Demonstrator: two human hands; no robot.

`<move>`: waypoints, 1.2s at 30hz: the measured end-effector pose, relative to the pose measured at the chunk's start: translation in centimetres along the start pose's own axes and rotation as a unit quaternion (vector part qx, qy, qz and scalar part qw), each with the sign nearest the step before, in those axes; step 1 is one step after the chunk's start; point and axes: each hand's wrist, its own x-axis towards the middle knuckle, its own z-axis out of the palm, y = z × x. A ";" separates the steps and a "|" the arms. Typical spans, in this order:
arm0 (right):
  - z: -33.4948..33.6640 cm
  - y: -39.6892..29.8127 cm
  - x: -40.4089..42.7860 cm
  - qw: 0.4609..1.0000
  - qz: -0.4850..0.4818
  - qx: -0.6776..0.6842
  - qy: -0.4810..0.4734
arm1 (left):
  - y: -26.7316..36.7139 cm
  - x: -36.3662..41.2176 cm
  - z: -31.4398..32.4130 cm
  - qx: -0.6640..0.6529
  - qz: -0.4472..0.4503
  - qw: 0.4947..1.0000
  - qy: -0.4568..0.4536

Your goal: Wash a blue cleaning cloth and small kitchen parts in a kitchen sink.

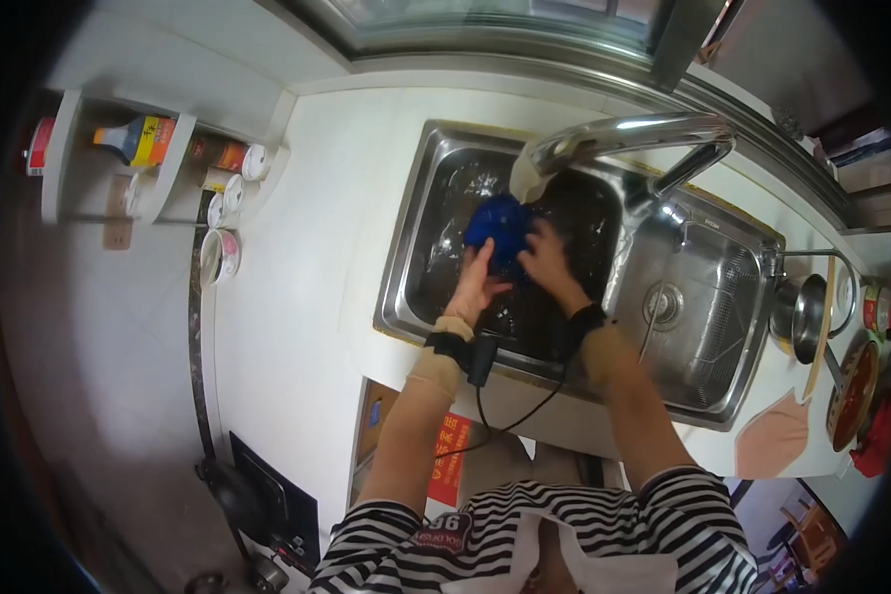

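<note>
Under the spout of a chrome faucet (638, 137) is a blue item (496, 223), blurred, so I cannot tell whether it is cloth or plastic. It is in or above the left basin (423, 245) of a steel double sink. My left hand (477, 278) is at its lower left, thumb against the blue surface and the other fingers spread just below. At its right side, my right hand (548, 260) has bent fingertips on the blue edge. Both wrists wear dark straps, and a small black device (481, 360) with a cable hangs by the left wrist.
The right basin (702, 349) has a drain strainer (662, 304). Right of the sink are a steel pot (798, 315), a pan (854, 393) and a pink cloth (776, 438). Left, a wall shelf (167, 167) holds bottles and jars; a patterned bowl (226, 256) sits below. A window is behind.
</note>
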 end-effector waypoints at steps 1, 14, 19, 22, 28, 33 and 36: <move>1.1 -0.1 -0.8 0.983 -0.102 0.108 0.105 | -0.8 -0.2 2.0 -0.095 -0.052 0.991 -0.084; -3.2 -10.9 -1.7 0.938 0.070 0.331 -0.073 | -4.0 3.7 -3.8 -0.169 -0.013 0.980 -0.107; -5.4 -4.0 0.9 0.969 0.158 0.139 0.130 | 1.7 0.2 -1.2 -0.086 0.030 0.996 -0.012; -6.8 -2.7 -1.9 0.991 0.132 0.031 -0.010 | 2.6 0.8 -4.8 -0.018 0.094 0.995 0.025; -5.9 -4.7 -2.0 0.968 0.117 -0.051 -0.217 | 1.1 1.7 -9.2 0.001 0.012 0.998 0.069; 4.2 -0.9 1.8 0.988 0.042 0.122 -0.090 | -0.2 2.7 -5.4 -0.040 -0.100 0.994 0.004; 5.6 -0.6 1.9 0.917 0.140 0.315 -0.203 | 1.0 0.9 -4.6 0.019 -0.102 0.995 0.012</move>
